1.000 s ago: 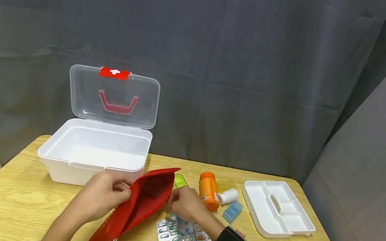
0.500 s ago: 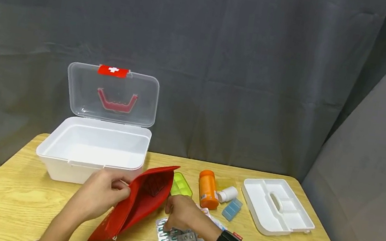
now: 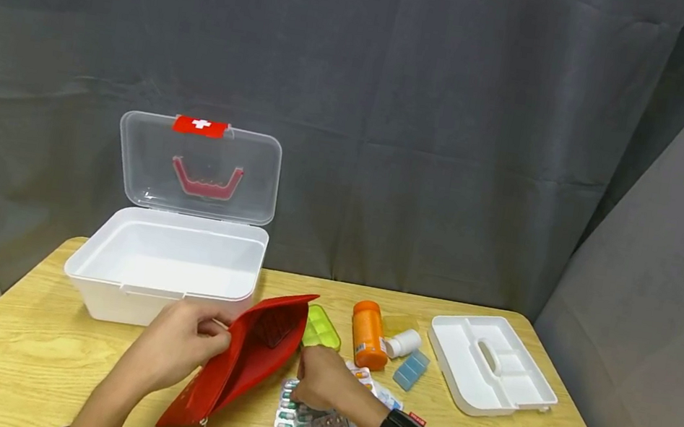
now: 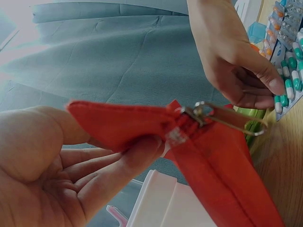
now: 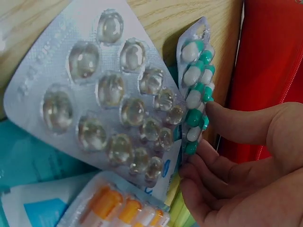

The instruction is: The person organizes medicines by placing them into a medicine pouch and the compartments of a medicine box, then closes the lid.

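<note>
My left hand (image 3: 186,341) pinches the upper edge of a red zip pouch (image 3: 208,395), whose mouth gapes toward the right. Its metal zip pull (image 4: 203,113) shows in the left wrist view. Right of the pouch, my right hand (image 3: 328,379) pinches a blister pack of green-and-white capsules (image 5: 194,85) between thumb and fingers. That pack stands tilted up on edge. Beside it lies a silver blister pack with clear round bubbles (image 5: 109,90), partly over a pack of orange capsules (image 5: 125,208). The right hand covers part of this pile in the head view.
Behind the pouch stands an open white box (image 3: 163,290) with a clear lid (image 3: 203,150). Further right are a green pill case (image 3: 321,327), an orange bottle (image 3: 369,338), a white bottle (image 3: 405,343), a blue pill case (image 3: 411,371) and a white tray (image 3: 468,388).
My right hand has come down from the green pill case to the capsule blister pack and gripped it. The pack has turned and lifted slightly. The left hand and pouch stay put.
</note>
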Tool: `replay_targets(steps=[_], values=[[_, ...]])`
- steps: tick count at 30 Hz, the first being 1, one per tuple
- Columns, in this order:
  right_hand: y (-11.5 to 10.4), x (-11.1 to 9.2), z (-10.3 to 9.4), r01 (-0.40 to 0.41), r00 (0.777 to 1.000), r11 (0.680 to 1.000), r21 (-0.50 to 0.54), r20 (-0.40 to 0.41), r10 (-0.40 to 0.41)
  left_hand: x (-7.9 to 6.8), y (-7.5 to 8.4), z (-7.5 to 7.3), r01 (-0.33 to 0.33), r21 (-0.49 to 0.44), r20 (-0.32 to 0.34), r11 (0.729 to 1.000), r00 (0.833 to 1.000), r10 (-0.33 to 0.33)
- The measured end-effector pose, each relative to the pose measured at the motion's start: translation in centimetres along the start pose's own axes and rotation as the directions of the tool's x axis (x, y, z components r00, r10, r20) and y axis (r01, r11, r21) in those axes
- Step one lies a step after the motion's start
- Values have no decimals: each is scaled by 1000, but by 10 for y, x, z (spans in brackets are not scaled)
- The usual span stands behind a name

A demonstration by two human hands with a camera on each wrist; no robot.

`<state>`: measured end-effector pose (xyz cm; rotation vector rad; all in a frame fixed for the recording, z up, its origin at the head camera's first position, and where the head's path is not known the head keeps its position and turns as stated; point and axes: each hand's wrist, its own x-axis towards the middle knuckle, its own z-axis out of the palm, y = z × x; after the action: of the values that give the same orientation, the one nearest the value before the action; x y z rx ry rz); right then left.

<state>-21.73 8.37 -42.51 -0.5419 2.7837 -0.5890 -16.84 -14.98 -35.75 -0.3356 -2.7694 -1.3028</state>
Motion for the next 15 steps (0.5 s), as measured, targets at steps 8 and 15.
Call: replay_targets(steps=[8,15], values=[[4,2,4,-66,998,997,31,8,65,0,1,0,5,2,1,1000,1000,-5],[7,1,4,-64,998,989,130,-8,65,-1,-1,-1,11,0,6,1000,1000,-11]])
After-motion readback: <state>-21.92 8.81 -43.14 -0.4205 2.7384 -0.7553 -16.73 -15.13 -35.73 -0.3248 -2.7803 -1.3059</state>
